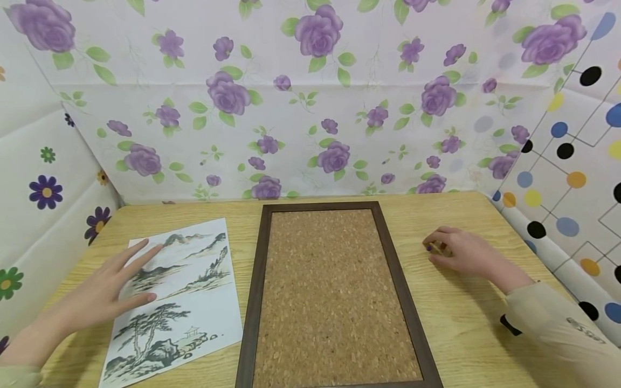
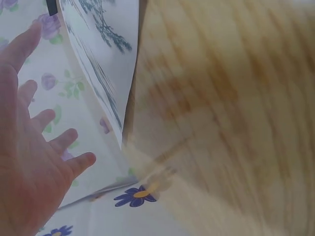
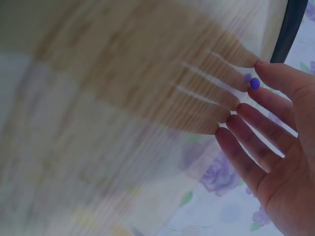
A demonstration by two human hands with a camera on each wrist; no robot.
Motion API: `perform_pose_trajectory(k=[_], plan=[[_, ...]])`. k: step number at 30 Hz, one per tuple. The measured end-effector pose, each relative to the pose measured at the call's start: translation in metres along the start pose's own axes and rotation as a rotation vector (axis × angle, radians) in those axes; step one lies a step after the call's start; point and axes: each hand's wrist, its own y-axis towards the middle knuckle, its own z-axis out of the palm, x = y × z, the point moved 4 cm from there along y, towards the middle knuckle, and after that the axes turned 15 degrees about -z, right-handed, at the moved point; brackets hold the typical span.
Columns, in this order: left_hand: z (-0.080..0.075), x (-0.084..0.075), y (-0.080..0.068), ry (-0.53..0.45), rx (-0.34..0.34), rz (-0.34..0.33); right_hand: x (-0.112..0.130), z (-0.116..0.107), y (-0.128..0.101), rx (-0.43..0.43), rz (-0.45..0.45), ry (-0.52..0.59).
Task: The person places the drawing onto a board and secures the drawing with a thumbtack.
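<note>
My left hand (image 1: 99, 288) is spread over the left side of a paper sheet (image 1: 220, 315) printed with an ink landscape of mountains and trees. In the left wrist view its fingers look apart from the sheet (image 2: 110, 54); contact is hard to tell. To the right, the fingertips of my right hand (image 1: 466, 252) meet the wooden table around a small purple round thing (image 3: 254, 83), like a push pin's head. It lies against the index finger, with a gap to the thumb. A dark-framed cork board (image 1: 335, 296) lies flat between the hands.
The wooden table (image 1: 451, 323) runs back to a wall covering (image 1: 291, 134) with purple flowers. A side panel (image 1: 567, 215) with coloured dots stands at right, a white flowered one (image 1: 43, 161) at left. A black strap end (image 1: 511, 325) shows beneath the right sleeve.
</note>
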Motion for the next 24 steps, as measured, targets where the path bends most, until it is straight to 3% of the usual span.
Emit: perform_pose_trajectory(k=[12,21,24], plan=[[0.002,0.017,-0.006,-0.205,0.058,-0.129,-0.002,0.002,0.002,-0.021,0.034,-0.012],[0.005,0.028,-0.008,-0.241,0.151,-0.255,0.0,0.0,0.005,-0.012,0.035,-0.013],[0.005,0.028,-0.009,-0.245,0.136,-0.274,0.001,0.0,0.005,-0.011,0.051,-0.008]])
